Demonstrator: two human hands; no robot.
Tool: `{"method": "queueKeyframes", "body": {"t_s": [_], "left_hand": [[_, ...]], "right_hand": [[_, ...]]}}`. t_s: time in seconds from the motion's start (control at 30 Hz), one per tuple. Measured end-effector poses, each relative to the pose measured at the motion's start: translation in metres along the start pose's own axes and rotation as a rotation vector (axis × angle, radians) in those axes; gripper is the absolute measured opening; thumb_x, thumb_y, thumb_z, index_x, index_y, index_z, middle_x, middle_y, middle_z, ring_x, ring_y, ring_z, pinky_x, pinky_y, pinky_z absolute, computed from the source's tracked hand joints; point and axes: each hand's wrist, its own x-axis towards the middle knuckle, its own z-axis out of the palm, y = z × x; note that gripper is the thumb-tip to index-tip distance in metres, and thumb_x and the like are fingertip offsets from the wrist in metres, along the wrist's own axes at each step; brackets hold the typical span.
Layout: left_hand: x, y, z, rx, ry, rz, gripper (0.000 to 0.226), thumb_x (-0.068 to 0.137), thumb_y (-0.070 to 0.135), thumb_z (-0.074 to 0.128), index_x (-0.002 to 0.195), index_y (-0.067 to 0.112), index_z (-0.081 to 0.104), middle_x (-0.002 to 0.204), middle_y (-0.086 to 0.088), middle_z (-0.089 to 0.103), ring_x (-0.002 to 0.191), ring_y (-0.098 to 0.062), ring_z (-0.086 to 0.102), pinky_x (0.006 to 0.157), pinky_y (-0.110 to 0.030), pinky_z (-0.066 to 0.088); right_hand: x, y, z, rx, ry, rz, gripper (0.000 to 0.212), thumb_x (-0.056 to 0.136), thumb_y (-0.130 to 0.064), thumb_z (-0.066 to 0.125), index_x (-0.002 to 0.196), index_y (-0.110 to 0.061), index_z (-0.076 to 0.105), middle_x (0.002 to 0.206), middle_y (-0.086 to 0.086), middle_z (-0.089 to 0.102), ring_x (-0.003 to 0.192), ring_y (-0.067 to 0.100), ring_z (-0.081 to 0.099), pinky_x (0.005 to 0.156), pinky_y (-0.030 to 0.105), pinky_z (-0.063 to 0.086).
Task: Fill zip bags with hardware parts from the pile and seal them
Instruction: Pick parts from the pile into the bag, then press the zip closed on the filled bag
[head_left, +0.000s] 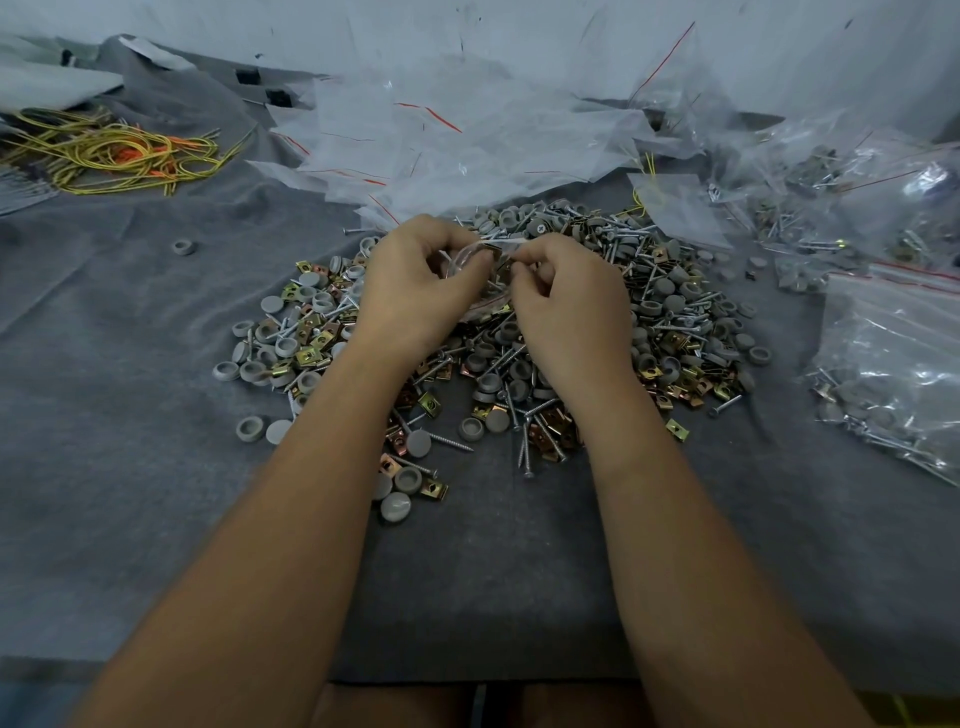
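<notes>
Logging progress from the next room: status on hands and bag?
Left hand and right hand both pinching small zip bag over hardware pile. Seal state unclear. Nothing in the way.

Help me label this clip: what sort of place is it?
Probably a small hand-packing workstation: a pile of hardware parts on grey cloth, empty zip bags behind it, filled bags on the right.
</notes>
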Motion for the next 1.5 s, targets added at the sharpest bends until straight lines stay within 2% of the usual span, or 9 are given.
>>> {"method": "queueKeyframes", "body": {"t_s": [0.2, 0.57, 0.7, 0.77, 0.97, 1.07, 1.2, 1.33, 1.5], "left_hand": [[-0.0022, 0.0019, 0.0000, -0.035, -0.005, -0.038, 0.018, 0.086, 0.005, 0.063, 0.093, 0.020, 0.069, 0.072, 0.009, 0.055, 0.053, 0.005, 0.047, 0.051, -0.015, 0.042], [0.0004, -0.0008, -0.0020, -0.105, 0.052, -0.073, 0.012, 0.091, 0.011, 0.061, 0.088, 0.013, 0.072, 0.056, 0.012, 0.046, 0.048, -0.002, 0.038, 0.048, -0.015, 0.033], [-0.0010, -0.0007, -0.0028, -0.111, 0.022, -0.025, 0.012, 0.092, 0.013, 0.062, 0.089, 0.019, 0.072, 0.068, 0.009, 0.054, 0.057, -0.004, 0.042, 0.056, -0.017, 0.038], [-0.0014, -0.0008, -0.0027, -0.126, 0.017, -0.008, 0.013, 0.091, 0.014, 0.063, 0.086, 0.024, 0.071, 0.073, 0.007, 0.057, 0.059, -0.005, 0.044, 0.058, -0.019, 0.040], [-0.0004, -0.0015, -0.0016, -0.141, 0.032, 0.002, 0.013, 0.091, 0.014, 0.063, 0.089, 0.023, 0.072, 0.089, -0.009, 0.066, 0.067, -0.010, 0.049, 0.063, -0.025, 0.044], [-0.0003, -0.0020, -0.0023, -0.160, 0.045, -0.003, 0.010, 0.092, 0.015, 0.063, 0.093, 0.017, 0.073, 0.084, -0.005, 0.061, 0.069, -0.010, 0.049, 0.065, -0.030, 0.047], [-0.0014, -0.0009, -0.0039, -0.165, 0.049, 0.015, 0.012, 0.093, 0.015, 0.062, 0.095, 0.014, 0.074, 0.094, -0.006, 0.069, 0.083, -0.016, 0.059, 0.081, -0.044, 0.053], [-0.0033, 0.0034, -0.0050, -0.182, -0.048, 0.017, 0.017, 0.090, 0.025, 0.063, 0.103, 0.021, 0.073, 0.097, 0.004, 0.072, 0.095, -0.012, 0.065, 0.083, -0.031, 0.053], [-0.0053, 0.0010, -0.0051, -0.110, -0.224, 0.081, 0.057, 0.081, 0.035, 0.076, 0.134, 0.029, 0.057, 0.117, 0.008, 0.066, 0.111, 0.003, 0.059, 0.094, -0.013, 0.044]], "right_hand": [[0.0008, 0.0006, -0.0010, 0.017, 0.001, 0.024, 0.013, 0.094, -0.017, 0.056, 0.100, -0.015, 0.067, 0.059, -0.016, 0.041, 0.058, 0.006, 0.043, 0.060, 0.027, 0.038], [-0.0002, -0.0005, -0.0028, 0.074, 0.020, 0.016, 0.008, 0.092, -0.018, 0.059, 0.093, -0.018, 0.067, 0.058, -0.014, 0.043, 0.056, 0.003, 0.044, 0.056, 0.027, 0.040], [-0.0010, -0.0023, -0.0011, 0.047, 0.096, -0.041, 0.009, 0.084, -0.020, 0.068, 0.090, -0.023, 0.073, 0.088, -0.004, 0.049, 0.094, 0.015, 0.046, 0.066, 0.012, 0.035], [-0.0004, -0.0008, 0.0011, 0.023, 0.114, -0.040, 0.008, 0.081, -0.021, 0.072, 0.088, -0.024, 0.075, 0.098, -0.003, 0.045, 0.103, 0.017, 0.043, 0.069, 0.009, 0.034], [0.0011, 0.0056, 0.0060, -0.002, 0.045, -0.029, 0.008, 0.084, -0.024, 0.072, 0.090, -0.024, 0.076, 0.105, -0.005, 0.045, 0.109, 0.016, 0.044, 0.074, 0.012, 0.032], [0.0022, 0.0044, 0.0057, 0.077, -0.013, -0.027, 0.020, 0.089, -0.016, 0.061, 0.104, -0.019, 0.075, 0.114, -0.003, 0.056, 0.108, 0.014, 0.052, 0.080, 0.022, 0.043], [0.0016, -0.0017, 0.0018, 0.231, -0.068, 0.004, 0.042, 0.080, -0.001, 0.047, 0.113, -0.013, 0.072, 0.107, -0.007, 0.062, 0.102, 0.010, 0.056, 0.083, 0.022, 0.049], [0.0012, -0.0028, -0.0006, 0.216, -0.054, -0.015, 0.041, 0.084, 0.004, 0.051, 0.116, -0.014, 0.069, 0.107, -0.008, 0.061, 0.095, 0.007, 0.055, 0.077, 0.016, 0.047], [0.0025, 0.0032, -0.0015, 0.205, -0.037, 0.069, 0.024, 0.091, -0.014, 0.062, 0.113, -0.015, 0.071, 0.109, -0.004, 0.064, 0.096, 0.011, 0.058, 0.080, 0.026, 0.048]]}}
